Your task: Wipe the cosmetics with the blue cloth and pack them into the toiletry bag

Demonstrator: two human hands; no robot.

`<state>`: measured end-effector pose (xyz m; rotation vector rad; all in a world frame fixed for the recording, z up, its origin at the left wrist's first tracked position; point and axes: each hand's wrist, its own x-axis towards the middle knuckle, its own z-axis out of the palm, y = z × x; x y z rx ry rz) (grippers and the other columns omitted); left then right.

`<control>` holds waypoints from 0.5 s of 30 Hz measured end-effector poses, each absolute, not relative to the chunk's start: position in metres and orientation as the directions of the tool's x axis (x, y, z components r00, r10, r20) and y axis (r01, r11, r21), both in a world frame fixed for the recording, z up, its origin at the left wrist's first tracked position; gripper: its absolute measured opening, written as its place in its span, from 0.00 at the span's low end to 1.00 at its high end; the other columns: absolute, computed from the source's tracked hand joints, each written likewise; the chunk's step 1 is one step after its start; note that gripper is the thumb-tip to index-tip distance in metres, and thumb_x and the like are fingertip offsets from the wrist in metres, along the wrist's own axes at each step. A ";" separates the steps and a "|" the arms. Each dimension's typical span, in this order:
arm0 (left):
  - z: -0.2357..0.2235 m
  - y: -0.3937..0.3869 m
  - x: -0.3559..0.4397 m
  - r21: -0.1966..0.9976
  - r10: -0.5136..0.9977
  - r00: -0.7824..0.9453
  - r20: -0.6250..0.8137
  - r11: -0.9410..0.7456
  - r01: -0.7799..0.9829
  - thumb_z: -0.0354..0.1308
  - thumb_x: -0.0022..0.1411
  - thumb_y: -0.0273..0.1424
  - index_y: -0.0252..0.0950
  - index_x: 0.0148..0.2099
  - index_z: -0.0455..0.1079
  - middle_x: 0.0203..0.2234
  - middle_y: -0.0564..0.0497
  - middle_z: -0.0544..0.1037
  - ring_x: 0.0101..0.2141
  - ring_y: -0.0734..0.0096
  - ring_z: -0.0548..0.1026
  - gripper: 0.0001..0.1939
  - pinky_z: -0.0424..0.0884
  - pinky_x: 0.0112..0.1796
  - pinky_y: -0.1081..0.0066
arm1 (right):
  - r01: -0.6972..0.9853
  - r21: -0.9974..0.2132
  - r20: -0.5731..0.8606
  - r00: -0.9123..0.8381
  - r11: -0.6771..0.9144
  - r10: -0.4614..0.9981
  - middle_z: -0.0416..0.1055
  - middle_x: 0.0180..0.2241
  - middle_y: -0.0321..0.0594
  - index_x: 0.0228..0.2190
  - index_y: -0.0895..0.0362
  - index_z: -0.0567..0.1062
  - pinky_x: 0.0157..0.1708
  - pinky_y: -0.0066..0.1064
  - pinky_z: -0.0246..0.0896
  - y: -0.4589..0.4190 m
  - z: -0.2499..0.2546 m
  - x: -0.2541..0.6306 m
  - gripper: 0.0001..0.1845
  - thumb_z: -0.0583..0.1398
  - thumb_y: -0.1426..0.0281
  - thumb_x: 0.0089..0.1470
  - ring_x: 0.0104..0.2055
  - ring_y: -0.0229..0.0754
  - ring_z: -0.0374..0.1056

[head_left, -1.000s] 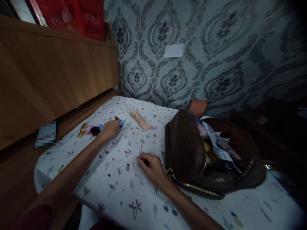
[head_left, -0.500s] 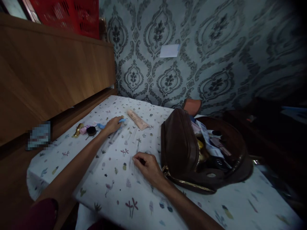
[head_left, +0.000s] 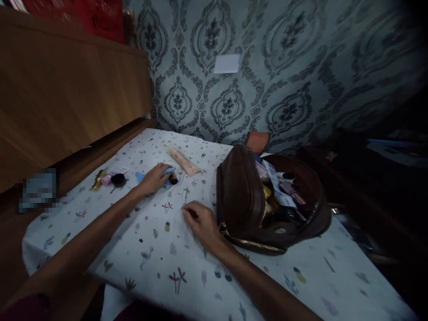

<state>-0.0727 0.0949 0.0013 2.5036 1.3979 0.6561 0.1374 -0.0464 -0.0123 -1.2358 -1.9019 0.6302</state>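
Note:
My left hand [head_left: 154,179] is closed around a light-blue object [head_left: 169,170], whose kind I cannot make out. Blue also shows on the wrist side of the hand. Right by its fingertips is a small dark cylinder with a gold-brown band [head_left: 173,178]; whether the hand touches it I cannot tell. Just beyond lies a beige squeeze tube [head_left: 183,161]. My right hand [head_left: 203,225] rests on the patterned cloth [head_left: 160,249], fingers curled in, with nothing visible in them. Beside it stands an unzipped brown bag [head_left: 236,191], full of cosmetics and packets.
Left of my left hand lie a round black jar [head_left: 118,180], a pink item [head_left: 106,179] and a gold tube [head_left: 98,180]. A wooden cabinet [head_left: 73,84] borders the left side. The patterned wall [head_left: 230,107] rises behind. An orange-brown flap [head_left: 258,141] shows behind the bag.
The view has shifted slightly, moving the scene left and up. The small dark cylinder now shows at my left fingertips, where it was hidden before. My right hand stays curled on the cloth.

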 end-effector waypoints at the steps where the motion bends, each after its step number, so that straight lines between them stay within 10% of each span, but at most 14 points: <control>1: -0.003 0.094 -0.072 0.368 0.850 0.451 0.272 -0.525 0.767 0.45 0.70 0.35 0.36 0.61 0.66 0.52 0.44 0.73 0.53 0.59 0.70 0.22 0.66 0.56 0.60 | 0.597 -0.682 0.360 -0.228 0.422 0.905 0.78 0.40 0.47 0.39 0.61 0.78 0.46 0.36 0.67 -0.046 -0.014 0.138 0.12 0.55 0.72 0.61 0.43 0.46 0.73; 5: -0.012 0.089 -0.075 0.326 0.860 0.449 0.244 -0.509 0.797 0.45 0.71 0.38 0.40 0.65 0.63 0.56 0.46 0.72 0.56 0.58 0.67 0.23 0.63 0.59 0.59 | 0.845 -0.418 0.275 -0.232 0.334 0.933 0.62 0.62 0.64 0.56 0.70 0.69 0.65 0.53 0.52 -0.043 -0.022 0.138 0.25 0.55 0.67 0.63 0.66 0.60 0.56; 15: 0.005 0.104 -0.108 0.270 0.951 0.273 0.146 -0.304 0.914 0.45 0.66 0.29 0.37 0.55 0.72 0.51 0.46 0.76 0.53 0.61 0.71 0.20 0.66 0.56 0.65 | 0.912 -0.286 0.158 -0.257 0.293 0.954 0.55 0.66 0.67 0.61 0.75 0.63 0.68 0.54 0.45 -0.046 -0.022 0.135 0.31 0.52 0.64 0.66 0.71 0.61 0.48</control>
